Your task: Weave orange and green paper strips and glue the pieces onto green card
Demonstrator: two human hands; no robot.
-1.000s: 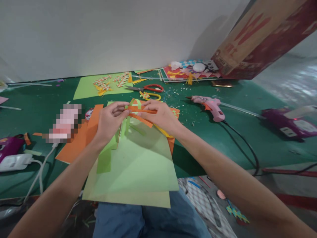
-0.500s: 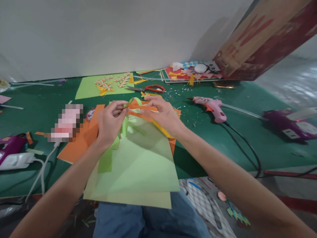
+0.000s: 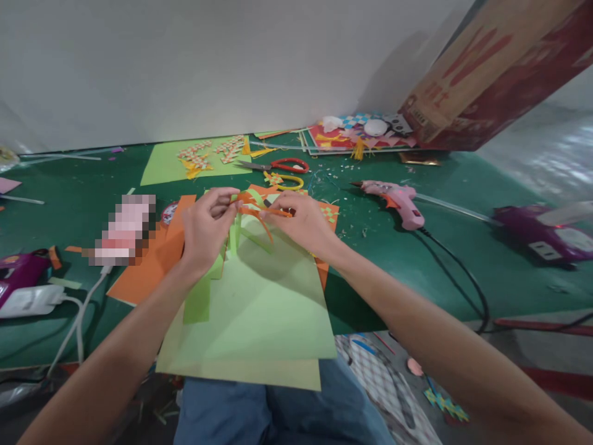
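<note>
Green table (image 3: pixel 384 266) against grey wall (image 3: pixel 185 68), paper scraps scattered on top. Far left: purple device (image 3: pixel 21 272) with white plug (image 3: pixel 32 301) just beside it, then pixelated item (image 3: pixel 127 228) joined to white cable (image 3: pixel 95 287), next to orange sheets (image 3: pixel 139 278). Farther back, light green sheet (image 3: pixel 157 164) bears woven pieces (image 3: pixel 194 153). Left hand (image 3: pixel 206 228): thumb and fingers pinched together, clamped on green strips (image 3: pixel 234 238) and orange strips (image 3: pixel 264 224). Strips sit between both hands, above pale green sheets (image 3: pixel 269 309) overhanging the table edge toward the lap; green ones loop on top and hang below, one orange end curls down. Red-handled scissors (image 3: pixel 290 165) lie beyond the hands. Right hand (image 3: pixel 306 222): thumb and fingers closed on an orange strip; dark bit at its fingertip, too small to tell. Rightward: craft pile (image 3: pixel 361 133) near wall, pink glue gun (image 3: pixel 401 201) on its side, tilted red-and-brown cardboard box (image 3: pixel 482 74), contents hidden, purple block (image 3: pixel 532 235)
</note>
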